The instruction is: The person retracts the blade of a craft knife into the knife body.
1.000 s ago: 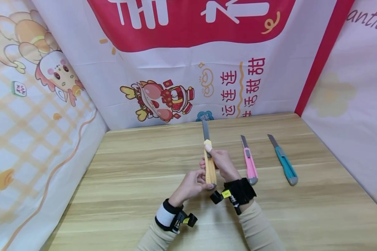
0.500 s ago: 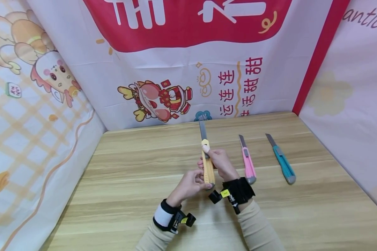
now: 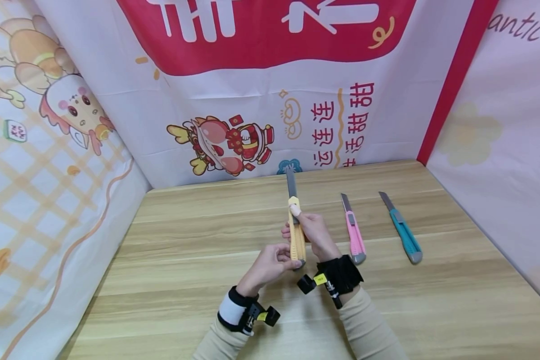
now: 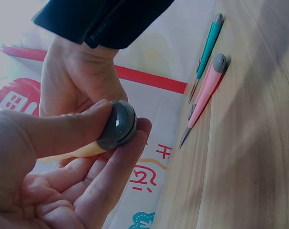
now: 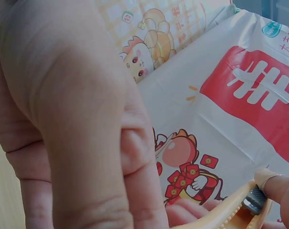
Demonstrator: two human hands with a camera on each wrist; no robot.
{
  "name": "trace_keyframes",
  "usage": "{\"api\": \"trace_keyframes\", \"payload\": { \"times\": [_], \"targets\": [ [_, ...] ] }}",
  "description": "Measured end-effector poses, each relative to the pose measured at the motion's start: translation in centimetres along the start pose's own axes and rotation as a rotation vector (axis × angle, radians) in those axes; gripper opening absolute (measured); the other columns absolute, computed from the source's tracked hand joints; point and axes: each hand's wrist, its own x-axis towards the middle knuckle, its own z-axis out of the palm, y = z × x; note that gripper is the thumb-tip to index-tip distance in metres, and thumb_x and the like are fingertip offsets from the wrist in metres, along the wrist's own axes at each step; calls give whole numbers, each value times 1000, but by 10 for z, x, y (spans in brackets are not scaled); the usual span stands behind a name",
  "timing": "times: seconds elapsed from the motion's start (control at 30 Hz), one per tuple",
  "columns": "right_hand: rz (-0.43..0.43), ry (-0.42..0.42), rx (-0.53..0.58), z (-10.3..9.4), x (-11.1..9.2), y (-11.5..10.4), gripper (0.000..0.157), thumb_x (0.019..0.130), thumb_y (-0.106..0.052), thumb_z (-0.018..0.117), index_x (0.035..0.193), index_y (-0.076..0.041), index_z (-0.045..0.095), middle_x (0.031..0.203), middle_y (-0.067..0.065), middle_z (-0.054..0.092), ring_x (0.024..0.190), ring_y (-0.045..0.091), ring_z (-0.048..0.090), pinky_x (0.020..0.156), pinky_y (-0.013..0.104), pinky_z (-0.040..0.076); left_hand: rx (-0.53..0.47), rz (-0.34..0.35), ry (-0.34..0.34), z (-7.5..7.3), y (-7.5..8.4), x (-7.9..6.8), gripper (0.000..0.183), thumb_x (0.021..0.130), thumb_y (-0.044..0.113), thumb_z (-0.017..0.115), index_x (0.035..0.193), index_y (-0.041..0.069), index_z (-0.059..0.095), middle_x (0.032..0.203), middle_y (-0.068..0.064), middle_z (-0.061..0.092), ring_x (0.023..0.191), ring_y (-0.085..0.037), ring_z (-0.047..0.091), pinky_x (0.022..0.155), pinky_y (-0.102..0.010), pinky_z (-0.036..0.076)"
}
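Both hands hold a yellow utility knife (image 3: 298, 245) over the table, its long blade (image 3: 291, 182) out and pointing at the back wall. My left hand (image 3: 269, 262) pinches the rear end between thumb and fingers; the grey end cap (image 4: 119, 123) shows large in the left wrist view. Farther up the handle, my right hand (image 3: 316, 234) grips it, fingers behind and thumb (image 5: 277, 187) at the dark slider (image 5: 253, 201). To the right lie a pink utility knife (image 3: 355, 235) and a teal utility knife (image 3: 405, 234), each with some blade showing.
The wooden table (image 3: 184, 280) ends at a printed cloth wall (image 3: 153, 125) at the back. More printed cloth hangs at the left (image 3: 49, 210) and right (image 3: 499, 175) sides. A camera strap is on each wrist.
The yellow utility knife has risen slightly in the head view, its blade tip now higher against the back cloth. Both hands keep their hold. The whole view has shifted a little.
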Motion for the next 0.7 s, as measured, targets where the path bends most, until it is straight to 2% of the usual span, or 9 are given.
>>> {"api": "trace_keyframes", "payload": {
  "times": [0.1, 0.23, 0.3, 0.4, 0.57, 0.7],
  "targets": [
    [6, -12, 1, 1, 1, -1, 56, 98, -43, 52, 99, 11, 64, 64, 0, 71, 58, 9, 70, 63, 28, 62, 10, 2, 8, 0, 1, 0, 24, 84, 7, 72, 104, -4, 66, 96, -21, 73, 81, -15, 71, 77, -37, 60],
    [11, -14, -2, 1, 1, -1, 52, 98, -40, 52, 97, 11, 64, 63, 0, 70, 57, 9, 69, 62, 27, 62, 20, 17, -1, 1, 2, -1, 23, 83, 6, 72, 103, -4, 66, 97, -22, 72, 81, -16, 71, 70, -22, 58],
    [11, -13, 2, 0, 1, -1, 52, 98, -40, 53, 97, 12, 63, 62, 1, 70, 56, 9, 69, 61, 27, 62, 25, 22, -4, 2, 3, -1, 23, 83, 7, 73, 102, -4, 66, 97, -22, 72, 82, -17, 71, 69, -19, 57],
    [0, -21, 7, -1, 0, 0, 54, 98, -40, 54, 98, 13, 63, 62, 1, 70, 56, 9, 69, 61, 26, 62, 28, 19, -1, 3, 3, -2, 23, 83, 7, 72, 102, -4, 66, 98, -22, 72, 84, -21, 72, 72, -25, 59],
    [-7, -29, -1, -1, -1, 0, 53, 98, -38, 53, 100, 15, 63, 63, 1, 70, 56, 9, 69, 61, 26, 62, 19, 30, -8, 3, 3, -2, 22, 84, 6, 71, 103, -5, 66, 97, -23, 72, 84, -21, 73, 78, -45, 60],
    [2, -26, -14, -1, -1, 0, 50, 100, -34, 50, 102, 14, 62, 62, 0, 70, 56, 9, 68, 61, 25, 62, 7, 20, -16, 3, 3, -3, 24, 84, 7, 71, 104, -5, 66, 96, -22, 72, 81, -16, 71, 78, -47, 60]
  ]
}}
